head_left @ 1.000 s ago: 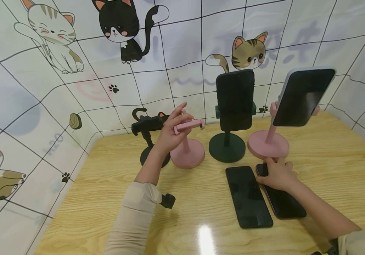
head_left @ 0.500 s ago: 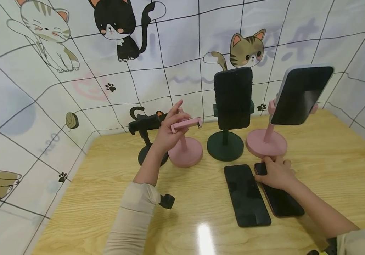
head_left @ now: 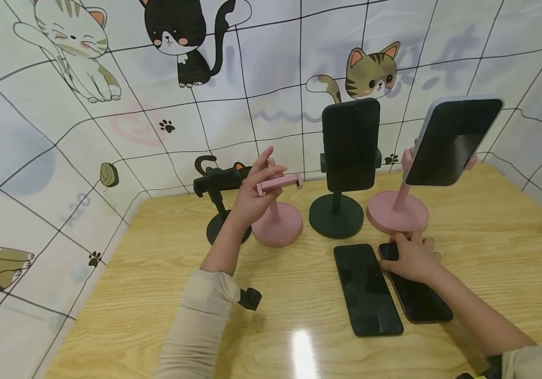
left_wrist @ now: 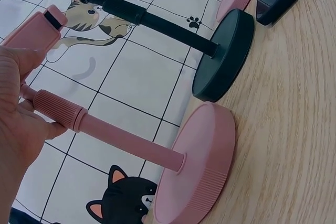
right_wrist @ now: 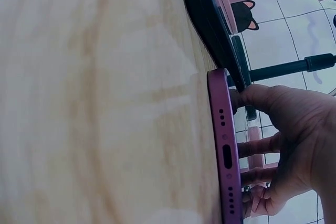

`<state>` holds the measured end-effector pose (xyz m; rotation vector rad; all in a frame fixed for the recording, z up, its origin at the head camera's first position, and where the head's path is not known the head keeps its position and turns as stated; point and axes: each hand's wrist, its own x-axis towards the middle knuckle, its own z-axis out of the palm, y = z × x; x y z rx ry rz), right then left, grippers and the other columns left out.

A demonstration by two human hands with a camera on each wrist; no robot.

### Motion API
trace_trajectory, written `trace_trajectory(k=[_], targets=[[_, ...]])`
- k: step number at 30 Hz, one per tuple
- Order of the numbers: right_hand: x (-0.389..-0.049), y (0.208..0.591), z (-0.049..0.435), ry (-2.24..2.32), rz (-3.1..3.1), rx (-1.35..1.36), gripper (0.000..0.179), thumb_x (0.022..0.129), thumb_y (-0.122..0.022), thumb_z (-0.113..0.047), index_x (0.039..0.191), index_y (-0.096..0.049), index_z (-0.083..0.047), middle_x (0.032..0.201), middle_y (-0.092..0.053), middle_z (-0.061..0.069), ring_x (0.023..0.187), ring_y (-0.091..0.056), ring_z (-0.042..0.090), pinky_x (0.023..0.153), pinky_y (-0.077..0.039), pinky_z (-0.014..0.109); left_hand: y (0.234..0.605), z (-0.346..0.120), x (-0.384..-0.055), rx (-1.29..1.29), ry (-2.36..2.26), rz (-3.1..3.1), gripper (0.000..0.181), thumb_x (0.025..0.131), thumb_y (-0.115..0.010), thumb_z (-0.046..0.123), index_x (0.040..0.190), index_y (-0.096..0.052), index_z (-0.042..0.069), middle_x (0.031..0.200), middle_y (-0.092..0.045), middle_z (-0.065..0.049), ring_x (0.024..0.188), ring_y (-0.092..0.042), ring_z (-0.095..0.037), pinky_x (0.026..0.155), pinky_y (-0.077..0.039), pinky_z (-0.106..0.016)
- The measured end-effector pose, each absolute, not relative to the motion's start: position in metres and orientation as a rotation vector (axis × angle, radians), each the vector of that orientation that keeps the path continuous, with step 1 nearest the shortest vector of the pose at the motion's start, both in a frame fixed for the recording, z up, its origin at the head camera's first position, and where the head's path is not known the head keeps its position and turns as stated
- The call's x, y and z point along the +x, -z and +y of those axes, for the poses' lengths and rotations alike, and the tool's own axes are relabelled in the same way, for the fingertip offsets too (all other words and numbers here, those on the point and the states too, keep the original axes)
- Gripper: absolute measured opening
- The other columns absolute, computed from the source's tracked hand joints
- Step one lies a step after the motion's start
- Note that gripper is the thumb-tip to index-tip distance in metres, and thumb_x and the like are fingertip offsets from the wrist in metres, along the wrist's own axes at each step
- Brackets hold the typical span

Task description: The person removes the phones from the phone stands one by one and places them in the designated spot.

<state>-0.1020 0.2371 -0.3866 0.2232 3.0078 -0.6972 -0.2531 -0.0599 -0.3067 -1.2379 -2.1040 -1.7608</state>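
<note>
In the head view my left hand [head_left: 252, 202] is at the head of a pink phone stand [head_left: 279, 226], gripping it just under its tilted cradle [head_left: 279, 183]. The left wrist view shows the thumb against the pink cradle [left_wrist: 34, 38] and fingers behind the ribbed collar [left_wrist: 60, 111]. My right hand [head_left: 413, 258] holds the upper end of a smartphone [head_left: 422, 300] lying flat, thumb at its left edge and fingers across the far end. Its reddish-purple frame [right_wrist: 227, 145] shows in the right wrist view. A second black smartphone [head_left: 368, 289] lies alongside, to the left.
A dark green stand [head_left: 336, 216] bears an upright black phone [head_left: 350, 145]. On its right, another pink stand [head_left: 398, 210] holds a white-edged phone [head_left: 453, 142]. A black stand [head_left: 219, 181] is left of my left hand. A cat-printed sheet [head_left: 181, 126] backs the wooden table [head_left: 157, 289].
The head view shifts slightly. Both hands keep their places on the pink stand and the smartphone, and nothing else moves.
</note>
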Motion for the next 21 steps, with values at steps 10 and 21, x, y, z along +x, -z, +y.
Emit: trace_trajectory(k=[10, 21], targets=[[-0.101, 0.383, 0.238, 0.647, 2.974, 0.187, 0.063, 0.069, -0.073, -0.037, 0.108, -0.048, 0.006, 0.108, -0.031, 0.038, 0.091, -0.026, 0.055, 0.063, -0.032, 0.066, 0.29, -0.058, -0.231, -1.196, 1.862, -2.12, 0.042, 0.077, -0.059, -0.015, 0.117, -0.049, -0.013, 0.148, -0.017, -0.014, 0.135, -0.018, -0.023, 0.095, -0.038, -0.044], [-0.107, 0.366, 0.235, 0.581, 2.982, 0.101, 0.056, 0.073, -0.07, -0.032, 0.109, -0.052, 0.007, 0.106, -0.045, 0.034, 0.092, -0.037, 0.054, 0.068, -0.036, 0.065, 0.3, -0.065, -0.236, -1.193, 1.7, -2.168, 0.051, 0.079, -0.061, -0.008, 0.128, -0.046, -0.004, 0.148, -0.017, -0.011, 0.135, -0.019, -0.02, 0.102, -0.03, -0.044]])
